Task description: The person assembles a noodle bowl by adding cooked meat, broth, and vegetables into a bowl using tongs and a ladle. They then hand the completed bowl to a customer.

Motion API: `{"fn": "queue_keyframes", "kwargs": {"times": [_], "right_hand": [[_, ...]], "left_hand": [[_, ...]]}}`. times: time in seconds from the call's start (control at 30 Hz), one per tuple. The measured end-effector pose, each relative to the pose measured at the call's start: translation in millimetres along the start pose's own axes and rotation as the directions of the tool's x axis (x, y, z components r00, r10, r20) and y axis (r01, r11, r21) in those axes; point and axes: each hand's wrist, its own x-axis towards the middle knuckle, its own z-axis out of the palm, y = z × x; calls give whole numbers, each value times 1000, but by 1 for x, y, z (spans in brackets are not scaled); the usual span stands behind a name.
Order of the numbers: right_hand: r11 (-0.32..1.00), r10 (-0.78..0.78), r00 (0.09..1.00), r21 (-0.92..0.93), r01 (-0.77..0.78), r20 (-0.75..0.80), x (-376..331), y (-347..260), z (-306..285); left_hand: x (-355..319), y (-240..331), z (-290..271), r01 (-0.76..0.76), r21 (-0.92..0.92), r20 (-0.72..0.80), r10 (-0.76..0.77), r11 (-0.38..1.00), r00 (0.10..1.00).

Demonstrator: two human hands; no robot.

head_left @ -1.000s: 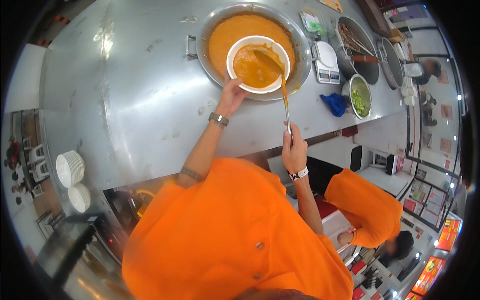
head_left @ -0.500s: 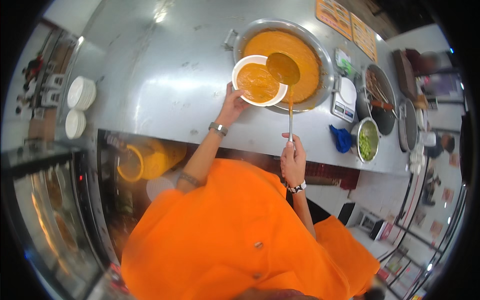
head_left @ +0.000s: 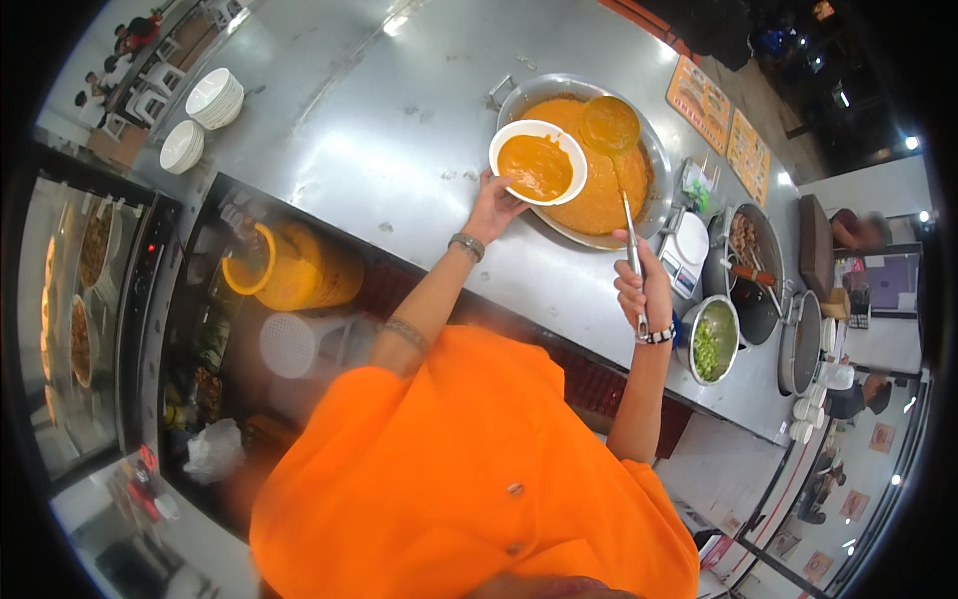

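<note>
My left hand point(head_left: 493, 208) grips the near-left rim of a white bowl point(head_left: 579, 172). Thick orange soup or sauce fills much of the bowl, which I hold over the left side of a wide metal pan point(head_left: 662, 195). More of the same orange liquid point(head_left: 599, 205) lies in the pan. The long handle of a metal ladle point(head_left: 611, 124) is wrapped in my right hand point(head_left: 644, 285). Its orange-coated head is over the far part of the pan, apart from the bowl.
Right of the pan are a white kitchen scale point(head_left: 685, 240), a metal bowl of chopped greens point(head_left: 706, 349) and a pot of brown food point(head_left: 744, 235) with tongs. Stacked white bowls point(head_left: 215, 98) stand far left. Below the counter sits a yellow container point(head_left: 299, 270).
The ladle has moved away from the white bowl, toward the pan's far right side. My right hand has shifted right and up the picture. The whole view has turned slightly.
</note>
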Motion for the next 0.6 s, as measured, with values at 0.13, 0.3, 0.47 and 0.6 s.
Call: {"fn": "queue_keyframes", "kwargs": {"times": [0.13, 0.3, 0.47, 0.6], "right_hand": [[997, -30, 999, 66, 28, 26, 53, -23, -54], [854, -231, 916, -520, 30, -327, 155, 12, -113], [873, -107, 887, -470, -133, -449, 211, 65, -143], [905, -39, 951, -415, -97, -307, 228, 81, -172]], "left_hand": [[13, -1, 2, -35, 16, 32, 35, 999, 999], [3, 11, -10, -89, 54, 45, 87, 995, 995], [-35, 44, -46, -111, 115, -16, 113, 987, 993], [-74, 58, -75, -177, 189, -47, 189, 966, 981]]}}
